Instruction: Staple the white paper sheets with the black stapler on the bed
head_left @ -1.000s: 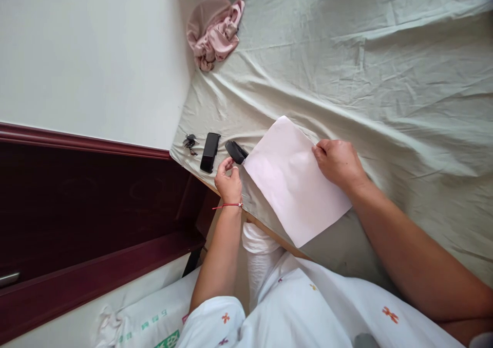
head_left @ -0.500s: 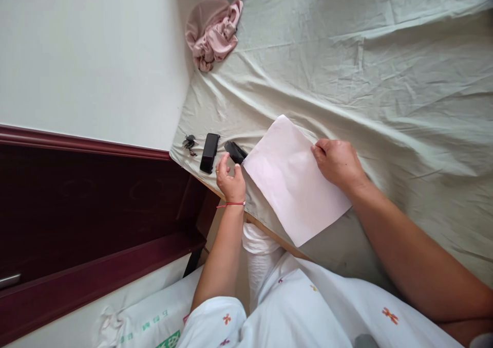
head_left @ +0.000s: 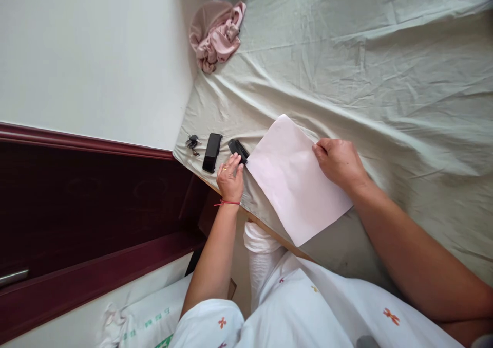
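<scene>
In the head view, the black stapler (head_left: 239,150) lay on pale cloth (head_left: 381,80) at ten o'clock of the white paper (head_left: 295,183), meeting its corner. The left hand (head_left: 230,177), loosely open, rested fingertips on the stapler; the right hand (head_left: 339,164), curled closed, pinched the paper's two-o'clock edge. Good pressing probably called for straight-down force, paper steady.

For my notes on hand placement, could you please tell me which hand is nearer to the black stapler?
Left: the left hand is at the black stapler, touching or just over it; the right hand is farther off, at the right edge of the paper.
</scene>
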Available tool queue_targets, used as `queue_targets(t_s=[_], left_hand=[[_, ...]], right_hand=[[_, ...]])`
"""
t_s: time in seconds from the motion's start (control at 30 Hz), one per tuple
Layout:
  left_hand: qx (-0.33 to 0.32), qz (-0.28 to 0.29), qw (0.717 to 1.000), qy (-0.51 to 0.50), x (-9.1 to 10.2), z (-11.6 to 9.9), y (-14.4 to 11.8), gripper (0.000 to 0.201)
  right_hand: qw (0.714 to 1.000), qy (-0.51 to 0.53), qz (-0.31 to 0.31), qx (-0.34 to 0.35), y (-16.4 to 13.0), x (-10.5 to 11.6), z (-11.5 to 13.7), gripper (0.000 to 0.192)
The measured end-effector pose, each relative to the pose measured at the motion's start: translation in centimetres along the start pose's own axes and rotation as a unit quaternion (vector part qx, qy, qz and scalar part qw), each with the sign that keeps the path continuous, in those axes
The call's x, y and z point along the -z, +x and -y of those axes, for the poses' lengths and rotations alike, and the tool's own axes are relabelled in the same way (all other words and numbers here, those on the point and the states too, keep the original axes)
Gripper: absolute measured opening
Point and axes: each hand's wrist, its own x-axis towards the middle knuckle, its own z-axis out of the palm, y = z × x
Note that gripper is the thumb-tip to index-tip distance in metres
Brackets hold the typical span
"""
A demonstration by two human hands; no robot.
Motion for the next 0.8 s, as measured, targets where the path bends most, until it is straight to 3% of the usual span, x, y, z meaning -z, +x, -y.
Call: queue_targets(t_s=[0.3, 0.53, 0.63, 0.8], left_hand=[[0.002, -0.017, 1.0, 0.018, -1.6, -0.8, -0.9, 0.035], [0.001, 0.003, 1.0, -0.001, -0.3, -1.1, -0.1, 0.041], [0.029, -0.023, 0.999, -0.019, -0.4, -1.8, -2.0, 0.049], [0.068, -0.038, 0.996, -0.033, -2.0, -2.7, -7.7, 0.054]], right_hand=[[1.0, -0.024, -0.007, 0.01, 0.1, -0.1, -0.1, 0.035], [1.0, -0.019, -0.007, 0.009, 0.1, -0.2, -0.2, 0.035], [0.999, -0.026, -0.028, 0.003, 0.2, 0.0, -0.3, 0.035], [0.999, 0.012, -0.045, -0.001, 0.5, 0.6, -0.6, 0.031]])
